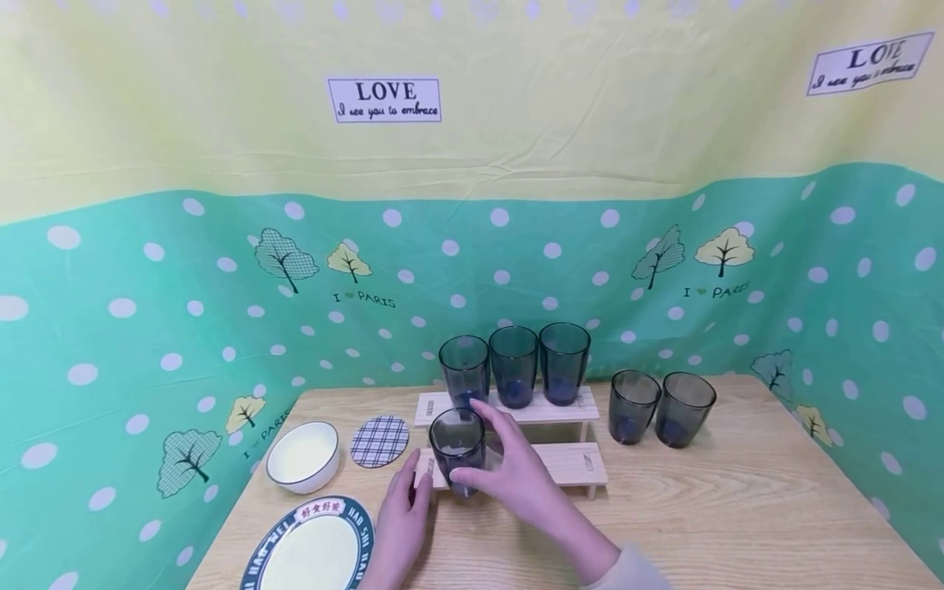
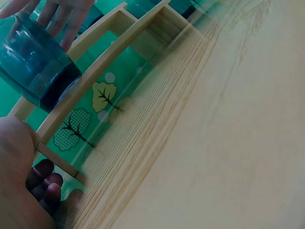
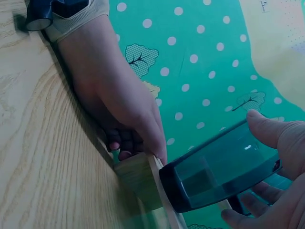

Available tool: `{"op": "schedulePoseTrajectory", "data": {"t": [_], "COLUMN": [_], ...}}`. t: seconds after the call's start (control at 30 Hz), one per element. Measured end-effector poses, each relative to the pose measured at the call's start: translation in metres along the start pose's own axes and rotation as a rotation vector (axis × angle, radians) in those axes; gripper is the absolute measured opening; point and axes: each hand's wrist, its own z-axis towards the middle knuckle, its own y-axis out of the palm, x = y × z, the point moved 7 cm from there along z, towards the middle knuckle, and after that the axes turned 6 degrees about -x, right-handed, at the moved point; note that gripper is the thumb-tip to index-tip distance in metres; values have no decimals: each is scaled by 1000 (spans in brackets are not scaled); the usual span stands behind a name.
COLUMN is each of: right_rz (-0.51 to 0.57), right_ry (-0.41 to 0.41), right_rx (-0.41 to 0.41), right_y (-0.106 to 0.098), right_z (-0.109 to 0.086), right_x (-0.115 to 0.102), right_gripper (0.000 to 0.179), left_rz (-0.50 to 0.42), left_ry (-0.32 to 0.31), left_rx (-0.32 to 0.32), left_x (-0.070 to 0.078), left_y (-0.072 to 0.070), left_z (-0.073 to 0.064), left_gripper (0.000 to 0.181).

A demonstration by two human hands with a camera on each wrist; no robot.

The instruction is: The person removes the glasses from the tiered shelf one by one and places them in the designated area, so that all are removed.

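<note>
My right hand (image 1: 519, 479) holds a dark translucent drinking glass (image 1: 457, 442), thumb on one side and fingers on the other. That glass stands upright at the left part of the low wooden shelf (image 1: 568, 465); its base meets the board in the right wrist view. My left hand (image 1: 401, 520) grips the left end of this shelf. In the right wrist view the left hand (image 3: 121, 105) has its thumb by the board's edge and its fingers curled below. Behind, three similar glasses (image 1: 514, 369) stand in a row on a higher wooden shelf (image 1: 428, 410).
Two more dark glasses (image 1: 684, 414) stand on the table (image 1: 701, 508) to the right of the shelves. At left lie a white bowl (image 1: 302, 459), a round checked coaster (image 1: 379, 441) and a green-rimmed plate (image 1: 313, 549). A patterned cloth (image 1: 472, 270) hangs behind and at both sides.
</note>
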Motion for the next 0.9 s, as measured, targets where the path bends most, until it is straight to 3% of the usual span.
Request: {"op": "schedulePoseTrajectory", "data": {"t": [0.9], "right_rz": [8], "right_ry": [27], "right_rx": [24], "right_y": [10], "right_z": [0], "right_x": [8], "right_gripper": [98], "left_rz": [14], "left_ry": [15], "left_rx": [15], "left_x": [1], "left_y": [0], "left_z": [-1], "left_gripper": [61]}}
